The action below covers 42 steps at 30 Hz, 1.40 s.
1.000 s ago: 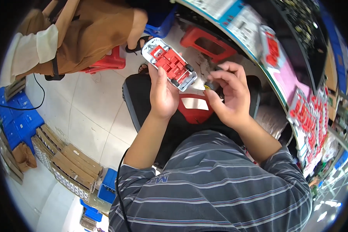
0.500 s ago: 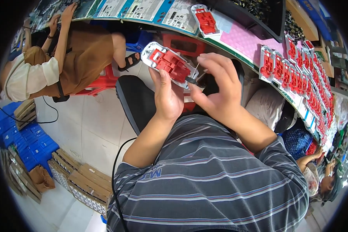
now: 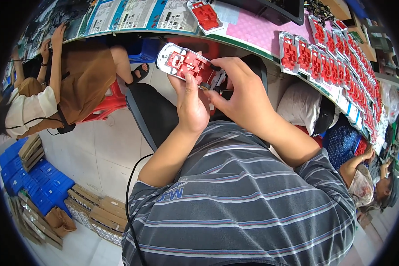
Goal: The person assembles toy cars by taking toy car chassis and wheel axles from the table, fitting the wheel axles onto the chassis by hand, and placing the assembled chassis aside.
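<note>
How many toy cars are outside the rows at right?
2: one car in the left hand, the right hand at its right end; another car lies by the left end of the pink sheet. Others may be hidden.

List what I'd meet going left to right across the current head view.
Blue boxes → red stool → sandal → toy car → right hand → white bundle → dotted blue cloth.

Blue lettering (image 3: 176,192) marks the striped shirt (image 3: 244,213) (printed sheets (image 3: 137,17) are illegible).
</note>
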### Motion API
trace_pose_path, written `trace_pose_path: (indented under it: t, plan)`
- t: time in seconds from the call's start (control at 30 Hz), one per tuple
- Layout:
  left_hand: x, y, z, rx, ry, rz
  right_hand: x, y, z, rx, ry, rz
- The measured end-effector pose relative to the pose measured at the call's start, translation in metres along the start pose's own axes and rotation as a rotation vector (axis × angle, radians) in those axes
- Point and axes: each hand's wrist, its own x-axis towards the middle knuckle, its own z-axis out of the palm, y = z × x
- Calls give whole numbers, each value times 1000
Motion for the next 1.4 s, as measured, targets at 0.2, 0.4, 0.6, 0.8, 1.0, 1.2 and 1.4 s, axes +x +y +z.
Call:
trace_pose_path:
  t: [0.2,0.4,0.6,0.8,1.0,1.2,1.4]
  plan:
    - [-11,8,-18,-26,-45,-41,-3,1,14,4,69,-94]
    - [-23,22,-33,-11,-4,6,-3,-7,32,-13,-22,-149]
    - [-35,25,-41,-20,20,8,-6,-16,40,-23,-44,-195]
    - [-44,28,-42,-7,12,-1,-19,-28,35,-43,-42,-169]
    - [-53,28,-40,-2,-20,-3,-32,-41,29,-26,-75,-78]
    - [-56,37,-40,-21,-57,26,-42,-39,26,-24,-8,-148]
    - [-61,35,-41,17,-48,-15,-44,-36,27,30,36,-162]
